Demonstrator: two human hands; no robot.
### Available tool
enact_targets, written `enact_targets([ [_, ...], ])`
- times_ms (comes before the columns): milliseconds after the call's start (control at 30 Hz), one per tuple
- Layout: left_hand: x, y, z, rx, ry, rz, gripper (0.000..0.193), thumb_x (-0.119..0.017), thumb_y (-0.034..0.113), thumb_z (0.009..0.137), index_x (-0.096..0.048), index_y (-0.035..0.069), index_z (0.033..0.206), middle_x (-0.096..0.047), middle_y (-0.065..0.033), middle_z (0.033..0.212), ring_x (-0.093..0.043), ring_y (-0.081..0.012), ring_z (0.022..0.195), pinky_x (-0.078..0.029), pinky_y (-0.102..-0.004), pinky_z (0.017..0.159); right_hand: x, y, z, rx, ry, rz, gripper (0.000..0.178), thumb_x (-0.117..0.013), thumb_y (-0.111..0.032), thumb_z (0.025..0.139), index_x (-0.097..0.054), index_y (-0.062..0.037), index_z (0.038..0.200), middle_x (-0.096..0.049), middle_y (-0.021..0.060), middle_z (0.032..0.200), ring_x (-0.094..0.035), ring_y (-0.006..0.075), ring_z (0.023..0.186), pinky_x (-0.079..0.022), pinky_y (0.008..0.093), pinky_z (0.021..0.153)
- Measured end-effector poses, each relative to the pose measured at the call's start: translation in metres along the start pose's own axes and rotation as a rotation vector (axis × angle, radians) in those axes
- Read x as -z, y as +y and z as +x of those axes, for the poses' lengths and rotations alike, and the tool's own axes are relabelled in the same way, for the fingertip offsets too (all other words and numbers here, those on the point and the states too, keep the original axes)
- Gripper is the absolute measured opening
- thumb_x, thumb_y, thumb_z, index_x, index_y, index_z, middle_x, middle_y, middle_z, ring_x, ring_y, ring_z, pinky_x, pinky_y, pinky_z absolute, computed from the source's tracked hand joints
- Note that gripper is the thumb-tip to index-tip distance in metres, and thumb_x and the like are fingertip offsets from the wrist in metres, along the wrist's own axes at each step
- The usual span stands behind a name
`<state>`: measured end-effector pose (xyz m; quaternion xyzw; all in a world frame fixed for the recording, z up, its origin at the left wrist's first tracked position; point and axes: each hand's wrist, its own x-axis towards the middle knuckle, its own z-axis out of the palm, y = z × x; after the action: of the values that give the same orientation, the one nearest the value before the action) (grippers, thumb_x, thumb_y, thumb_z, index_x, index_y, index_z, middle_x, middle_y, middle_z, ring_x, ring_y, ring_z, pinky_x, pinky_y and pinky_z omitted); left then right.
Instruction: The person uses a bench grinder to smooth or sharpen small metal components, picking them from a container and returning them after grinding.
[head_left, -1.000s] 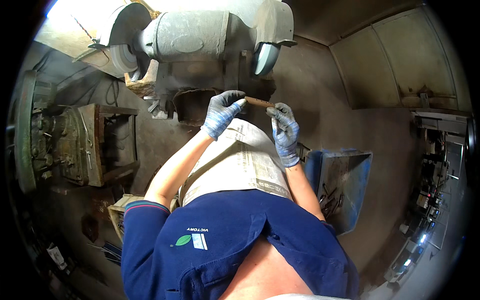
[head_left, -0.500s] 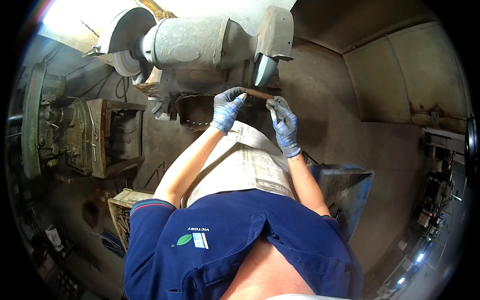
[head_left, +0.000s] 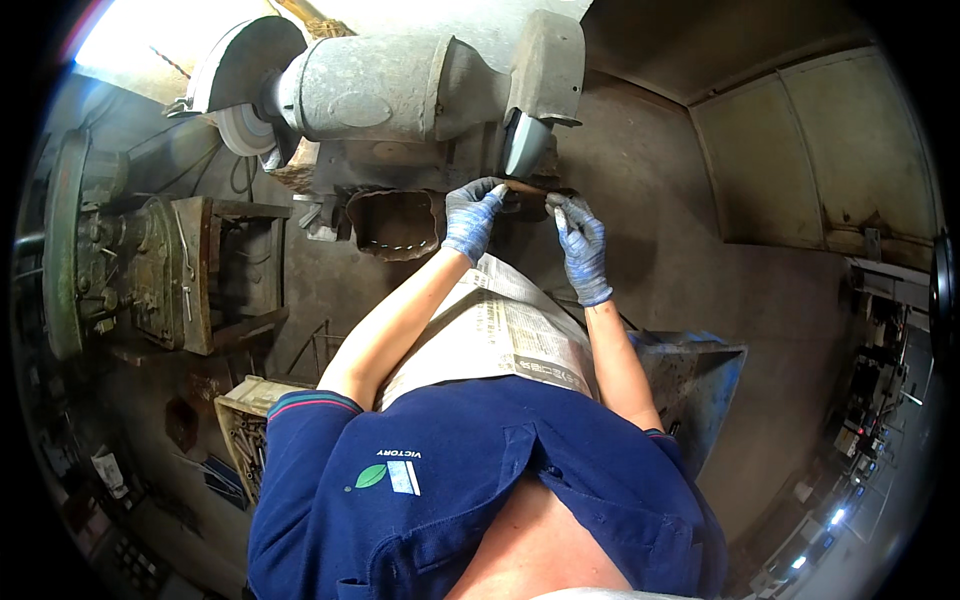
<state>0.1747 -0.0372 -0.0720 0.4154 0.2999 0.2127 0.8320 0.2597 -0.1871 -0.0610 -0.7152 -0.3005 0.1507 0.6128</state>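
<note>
Between my two gloved hands is a short brown metal bar, its ends pinched by the fingers. My left hand, in a blue and grey work glove, is closed on its left end. On the other end, my right hand is closed, gloved the same way. Just above the bar is the right-hand wheel of a grey bench grinder; whether bar and wheel touch I cannot tell. A pale second wheel shows at the grinder's left end, under a rounded guard.
Left of my hands hangs a rusty metal trough. A green machine on a frame stands at the left. Beside me are a crate of metal parts and a blue-edged metal bin. Newspaper covers my lap.
Both hands have moved right with the bar, bringing it beneath the right-hand wheel. More of the rusty trough is visible now.
</note>
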Motion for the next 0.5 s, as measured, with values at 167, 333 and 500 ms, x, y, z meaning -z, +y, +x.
enact_targets([
  [167, 0.003, 0.009, 0.005, -0.003, 0.061, 0.110, 0.011, -0.059, 0.002, 0.085, -0.064, -0.005, 0.091, -0.066, -0.0083, 0.080, -0.062, -0.0132, 0.067, -0.053, -0.0257, 0.064, -0.012, 0.012, 0.001, -0.082, 0.063, 0.126, 0.016, -0.058, -0.002, 0.086, -0.065, 0.0009, 0.100, -0.065, 0.0089, 0.097, -0.060, 0.0149, 0.091, -0.047, 0.0274, 0.082],
  [333, 0.023, 0.021, 0.008, 0.014, 0.100, 0.087, 0.011, -0.058, 0.002, 0.085, -0.064, -0.005, 0.090, -0.066, -0.0092, 0.079, -0.063, -0.0133, 0.067, -0.052, -0.0242, 0.063, -0.038, 0.015, 0.007, -0.104, 0.065, 0.231, 0.016, -0.061, -0.001, 0.084, -0.066, -0.0002, 0.099, -0.067, 0.0078, 0.093, -0.061, 0.0125, 0.089, -0.047, 0.0252, 0.080],
  [500, 0.034, 0.028, 0.009, 0.093, 0.122, 0.091, 0.011, -0.059, 0.003, 0.085, -0.064, -0.006, 0.091, -0.067, -0.0099, 0.079, -0.063, -0.0136, 0.065, -0.052, -0.0244, 0.060, -0.042, 0.019, 0.008, -0.134, -0.044, 0.199, 0.021, -0.054, -0.006, 0.090, -0.061, 0.0042, 0.107, -0.063, 0.0120, 0.105, -0.061, 0.0181, 0.095, -0.048, 0.0318, 0.090],
])
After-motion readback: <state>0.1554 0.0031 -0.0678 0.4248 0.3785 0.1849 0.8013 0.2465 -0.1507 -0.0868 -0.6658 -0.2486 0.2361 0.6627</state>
